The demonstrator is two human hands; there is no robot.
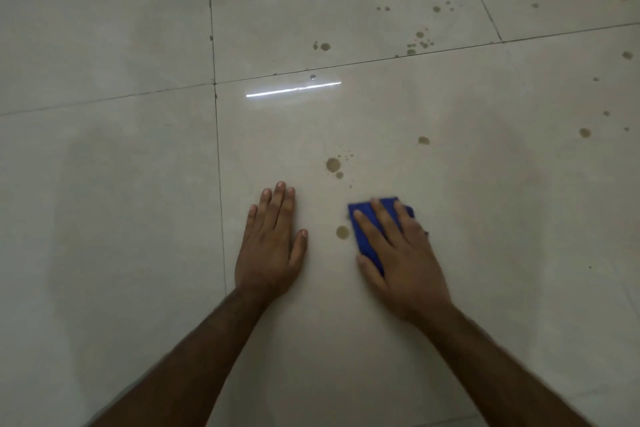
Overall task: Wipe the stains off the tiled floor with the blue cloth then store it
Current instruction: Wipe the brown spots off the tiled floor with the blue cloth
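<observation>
Now my R hand presses flat on the cloth, fingers spread; L hand flat on the floor, fingers together. Stain touches cloth at 9 o'clock; more stains at 12.

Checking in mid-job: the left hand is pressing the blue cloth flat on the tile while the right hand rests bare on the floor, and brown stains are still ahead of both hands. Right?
Not quite: the hands are swapped. In the head view the right hand presses the blue cloth flat on the tile, while the left hand rests bare on the tiled floor. Brown stains do remain ahead.
</observation>
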